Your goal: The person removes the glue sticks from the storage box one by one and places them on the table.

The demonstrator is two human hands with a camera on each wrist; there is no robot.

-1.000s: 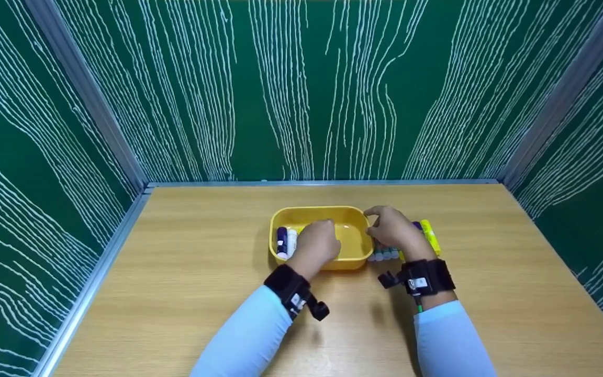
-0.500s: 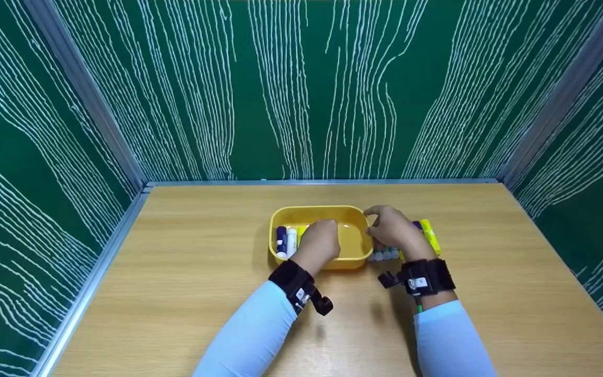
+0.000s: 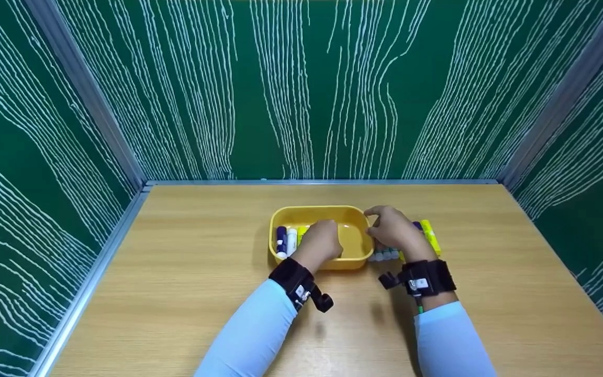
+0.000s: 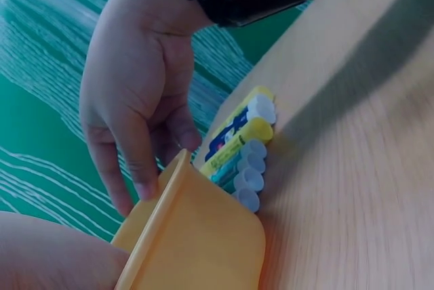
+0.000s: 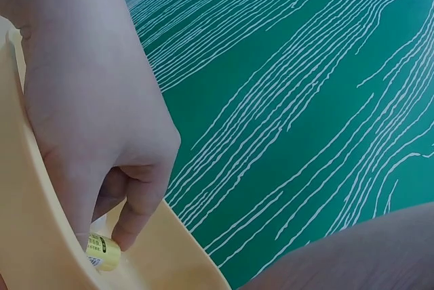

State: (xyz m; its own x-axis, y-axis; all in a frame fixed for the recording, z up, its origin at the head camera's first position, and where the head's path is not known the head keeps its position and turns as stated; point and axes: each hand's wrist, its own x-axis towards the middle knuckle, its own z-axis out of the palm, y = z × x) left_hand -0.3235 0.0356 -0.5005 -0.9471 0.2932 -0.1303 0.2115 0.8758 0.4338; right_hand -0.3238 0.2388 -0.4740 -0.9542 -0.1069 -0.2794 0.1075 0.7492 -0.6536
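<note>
My left hand (image 3: 322, 242) reaches down inside a yellow plastic bin (image 3: 348, 209). Its fingers pinch a yellow glue stick (image 5: 104, 252) near the floor of the bin in the right wrist view. Left of this hand, a purple glue stick (image 3: 281, 241) and a white one (image 3: 291, 241) lie side by side in the bin. My right hand (image 3: 393, 228) grips the bin's right end, thumb and index finger at the rim. Beneath and beyond it, on the table, lies a row of glue sticks: teal ones (image 4: 230, 175) with pale caps, a yellow one (image 4: 237, 146) and others.
The bin stands on a wooden table (image 3: 202, 293). Green panels (image 3: 238, 157) with white wavy lines rise at the back and both sides. Metal framing (image 3: 322, 183) edges the table. A yellow stick (image 3: 430, 236) lies at the row's right end.
My left hand has shifted slightly right inside the bin, showing more of a yellow stick beside the white one. The right hand and the bin have stayed put.
</note>
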